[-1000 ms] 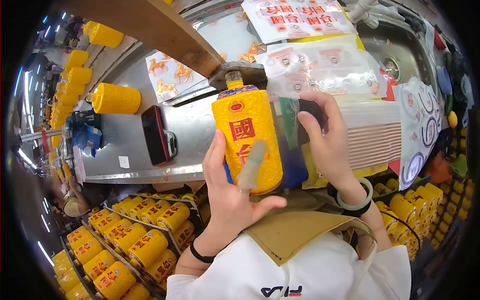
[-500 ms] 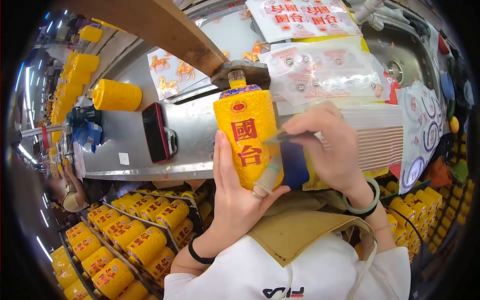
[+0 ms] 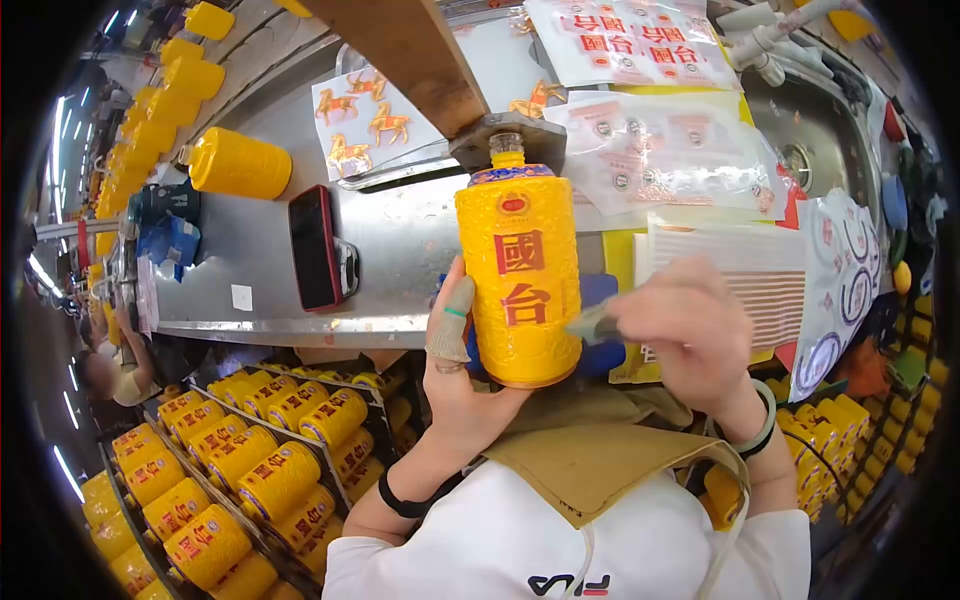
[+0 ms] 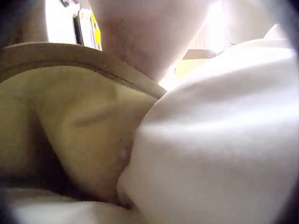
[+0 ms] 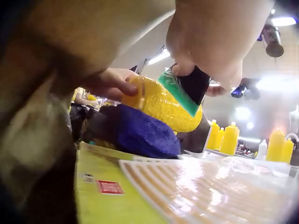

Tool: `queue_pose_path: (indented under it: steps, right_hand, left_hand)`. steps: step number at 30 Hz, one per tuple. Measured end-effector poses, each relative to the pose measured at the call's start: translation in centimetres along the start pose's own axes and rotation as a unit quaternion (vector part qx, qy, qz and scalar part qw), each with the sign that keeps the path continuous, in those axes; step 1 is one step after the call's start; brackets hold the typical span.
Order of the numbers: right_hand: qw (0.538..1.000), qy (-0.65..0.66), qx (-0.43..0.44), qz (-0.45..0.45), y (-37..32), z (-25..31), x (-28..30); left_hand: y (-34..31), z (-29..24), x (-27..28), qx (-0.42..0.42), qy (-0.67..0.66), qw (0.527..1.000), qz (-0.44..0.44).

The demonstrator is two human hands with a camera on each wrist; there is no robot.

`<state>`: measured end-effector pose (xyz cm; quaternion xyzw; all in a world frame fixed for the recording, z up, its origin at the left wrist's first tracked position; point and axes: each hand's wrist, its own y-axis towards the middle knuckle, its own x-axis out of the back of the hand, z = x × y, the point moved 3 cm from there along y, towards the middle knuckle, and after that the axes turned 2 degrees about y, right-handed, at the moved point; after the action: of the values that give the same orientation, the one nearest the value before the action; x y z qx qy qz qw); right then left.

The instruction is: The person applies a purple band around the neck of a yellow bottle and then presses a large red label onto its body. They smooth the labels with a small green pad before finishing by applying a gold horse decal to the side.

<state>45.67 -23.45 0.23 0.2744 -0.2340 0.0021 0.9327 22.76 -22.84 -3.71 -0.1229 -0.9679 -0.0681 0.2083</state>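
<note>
A yellow embossed bottle [image 3: 520, 355] with red characters and a clear glass neck lies face up, its neck against a dark metal holder [image 3: 508, 140] on a wooden post. My left hand [image 3: 465, 410] grips its left side and base; one finger wears a pale finger cover [image 3: 449, 335]. My right hand [image 3: 690, 330] pinches a scraper [image 5: 194, 86] with a black body and green blade, whose edge is right at the bottle's lower right side. A dark blue cloth pad [image 5: 145, 135] sits beneath the bottle. The left wrist view shows mostly clothing.
A phone [image 3: 313, 250] and another yellow bottle [image 3: 240, 163] lie on the metal table to the left. Decal sheets [image 3: 640, 45] and a striped sheet [image 3: 740, 290] are at the right, near a sink [image 3: 800, 120]. Crates of yellow bottles [image 3: 275, 475] stand below.
My right hand has brought the scraper from beside the bottle across onto its face, then down to its lower right side. My left hand's covered finger has moved off the face to the left side.
</note>
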Motion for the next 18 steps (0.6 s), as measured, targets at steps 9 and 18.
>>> queue_pose_path:
  steps: [9, 18]
  right_hand:
    - [0.971, -0.016, 0.169, 0.167, 2.3, 3.9, -3.1]
    - [0.91, -0.29, 0.283, 0.08, 11.2, 1.7, -3.1]
  left_hand:
    - [-0.4, 1.4, -0.3, 0.097, -0.205, 0.973, -0.034]
    - [-0.6, 0.9, -0.4, -0.015, -0.074, 0.996, -0.044]
